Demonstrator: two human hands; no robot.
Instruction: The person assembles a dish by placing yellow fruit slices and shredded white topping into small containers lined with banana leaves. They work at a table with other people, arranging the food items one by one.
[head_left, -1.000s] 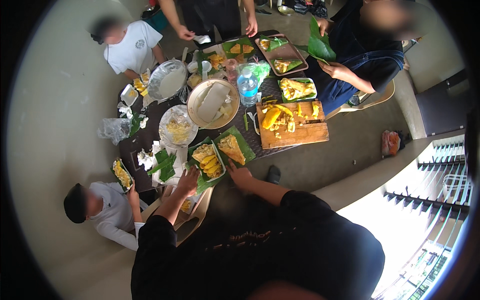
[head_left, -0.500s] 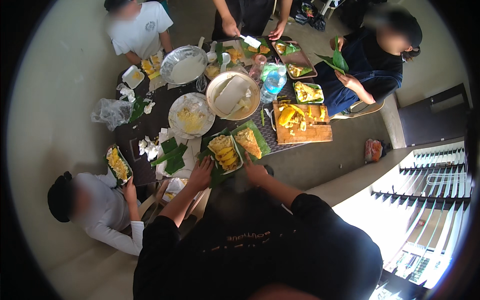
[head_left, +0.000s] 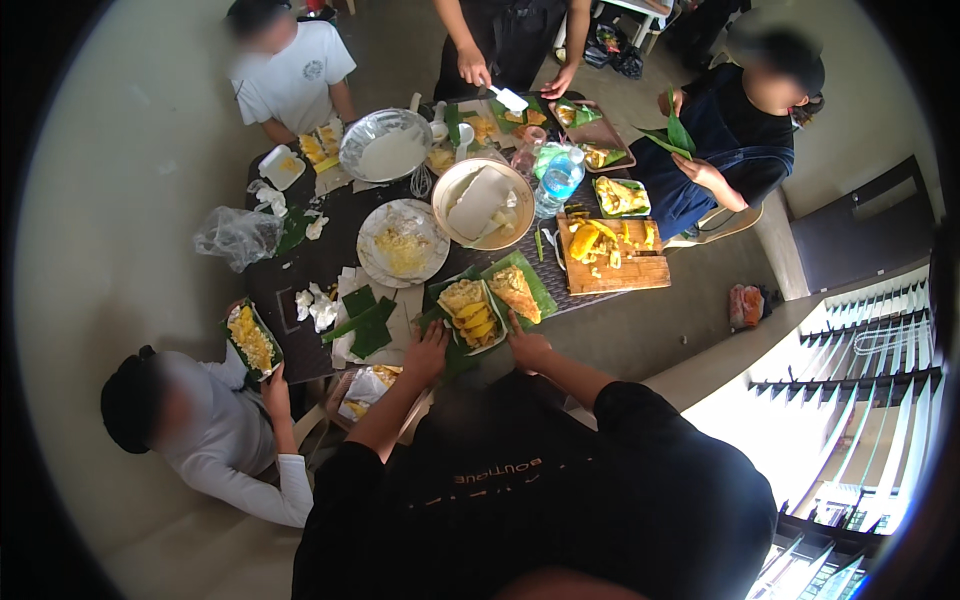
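The left hand [head_left: 427,350] lies on a green leaf at the left side of a small white food tray [head_left: 502,328]. The right hand [head_left: 527,345] is at the tray's right side, with its fingers pointing up toward a folded brown wrap [head_left: 515,293]. The fingers of both hands are stretched out and not made into fists, but I cannot tell if they pinch anything.

The tray sits at the near edge of the dark table [head_left: 330,250], between the hands. Yellow mango slices [head_left: 473,322] lie in it, with brown food at the far end. The wrap sits just right of the tray, on its own leaf.

To the left are cut green leaves [head_left: 370,322] and crumpled white paper [head_left: 317,308]. Farther away are a plate [head_left: 405,280] with yellow crumbs and a round bowl [head_left: 522,212]. To the right, a wooden cutting board [head_left: 615,281] holds yellow fruit bits, and a clear bottle [head_left: 558,183] stands near its far left corner.

Near left, a person in white sleeves holds a tray of yellow food [head_left: 251,338]. Far away, another person holds a white spatula [head_left: 508,99]. On the right, someone holds a green leaf piece [head_left: 680,138].
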